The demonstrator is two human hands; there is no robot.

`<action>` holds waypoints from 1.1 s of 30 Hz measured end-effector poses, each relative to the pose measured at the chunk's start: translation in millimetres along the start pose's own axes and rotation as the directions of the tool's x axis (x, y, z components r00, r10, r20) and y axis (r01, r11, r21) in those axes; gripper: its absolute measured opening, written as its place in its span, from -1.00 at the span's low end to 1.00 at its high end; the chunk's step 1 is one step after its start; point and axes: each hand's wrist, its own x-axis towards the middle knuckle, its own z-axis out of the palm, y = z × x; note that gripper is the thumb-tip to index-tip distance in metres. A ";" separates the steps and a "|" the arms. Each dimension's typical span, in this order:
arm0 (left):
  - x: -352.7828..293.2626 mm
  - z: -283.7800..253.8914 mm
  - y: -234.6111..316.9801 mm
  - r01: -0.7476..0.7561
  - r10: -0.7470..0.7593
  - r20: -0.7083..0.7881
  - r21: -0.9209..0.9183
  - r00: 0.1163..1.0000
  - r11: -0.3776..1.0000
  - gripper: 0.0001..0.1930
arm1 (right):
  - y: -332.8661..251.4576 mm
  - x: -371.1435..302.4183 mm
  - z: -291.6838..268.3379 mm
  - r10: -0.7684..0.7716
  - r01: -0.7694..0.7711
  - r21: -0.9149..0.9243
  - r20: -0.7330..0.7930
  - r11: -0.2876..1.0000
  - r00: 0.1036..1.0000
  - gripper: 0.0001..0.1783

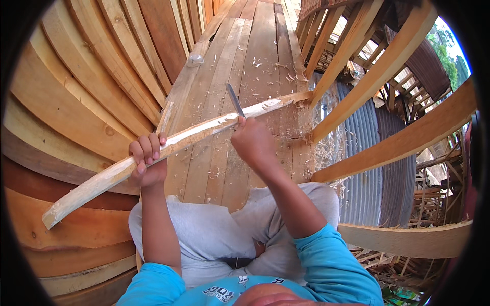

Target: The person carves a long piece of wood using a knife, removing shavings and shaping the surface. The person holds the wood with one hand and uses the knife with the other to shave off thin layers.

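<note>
A long, pale wooden pole (196, 134) with a rough, whittled surface slants across in front of me, its near end low at the left and its far end up at the right. My left hand (148, 157) is closed around the pole left of its middle. In my right hand (253, 141) is a knife (235, 99), gripped in a fist, so its handle is hidden. The blade points up and away, crossing the pole right of its middle. I sit with legs folded under the pole, in grey trousers (204, 229).
Wood shavings lie scattered over the plank floor (214, 97). A plank wall (76, 117) rises close on the left. On the right stand spaced wooden rails (398, 148), with corrugated metal sheets (367, 183) below. A small clear container (195, 59) sits by the wall.
</note>
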 end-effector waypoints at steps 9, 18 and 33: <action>-4.0 0.0 1.0 0.010 -0.010 0.018 -0.009 1.000 1.000 -0.70 | 12.6 8.9 -4.5 0.021 -0.022 0.126 0.009 0.992 1.000 -0.51; 0.0 -0.9 2.1 -0.004 0.004 0.042 -0.006 0.999 1.000 -0.71 | 3.5 7.5 -15.0 -0.010 0.005 0.100 0.047 0.995 0.999 -0.51; 0.1 -0.5 4.4 -0.007 0.007 0.043 0.011 0.999 1.000 -0.72 | 1.9 12.9 -19.4 0.027 -0.055 0.119 0.223 0.991 0.974 -0.25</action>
